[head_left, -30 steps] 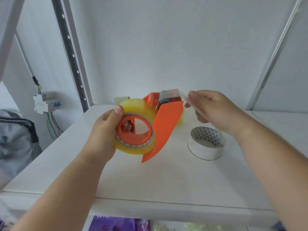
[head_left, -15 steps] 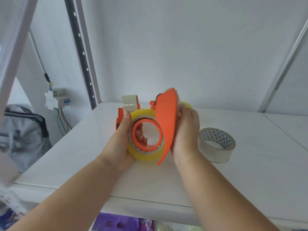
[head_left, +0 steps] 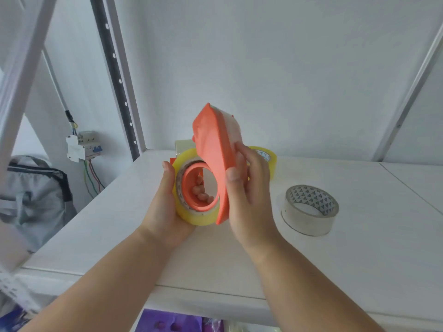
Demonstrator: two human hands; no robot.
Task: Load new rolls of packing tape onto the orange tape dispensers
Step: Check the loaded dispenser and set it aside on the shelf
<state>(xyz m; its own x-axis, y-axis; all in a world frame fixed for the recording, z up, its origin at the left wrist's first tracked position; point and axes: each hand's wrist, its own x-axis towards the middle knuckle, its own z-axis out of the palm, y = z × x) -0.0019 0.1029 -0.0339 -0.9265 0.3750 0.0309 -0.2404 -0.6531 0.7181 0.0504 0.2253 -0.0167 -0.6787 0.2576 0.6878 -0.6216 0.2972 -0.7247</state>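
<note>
The orange tape dispenser (head_left: 213,161) is held up above the white table (head_left: 359,259), in the middle of the view, between both hands. A yellowish roll of tape (head_left: 189,212) sits around its round orange hub (head_left: 199,185), and the hub is hollow, so some fingertips (head_left: 200,188) of the left hand show through the hole. The flat orange side plate of the dispenser stands nearly upright, tilted a little to the left at the top, and it hides the right part of the roll. The left hand (head_left: 165,212) holds the roll from the left and from behind, with the thumb lying along the front edge of the roll and the fingers curled round the back. The right hand (head_left: 249,190) grips the side plate from the right, thumb on the front face and fingers bent round the far edge. Behind the hands a second yellow roll (head_left: 268,159) lies on the table, partly hidden by the right hand, and a pale boxy thing (head_left: 183,146) shows behind the dispenser; what it is I cannot tell. To the right, well apart from the hands, a white roll of tape (head_left: 309,212) lies flat on the table. At the left there are a breaker box with wires (head_left: 82,147) on the wall and a grey bag (head_left: 33,200) lower down.
</note>
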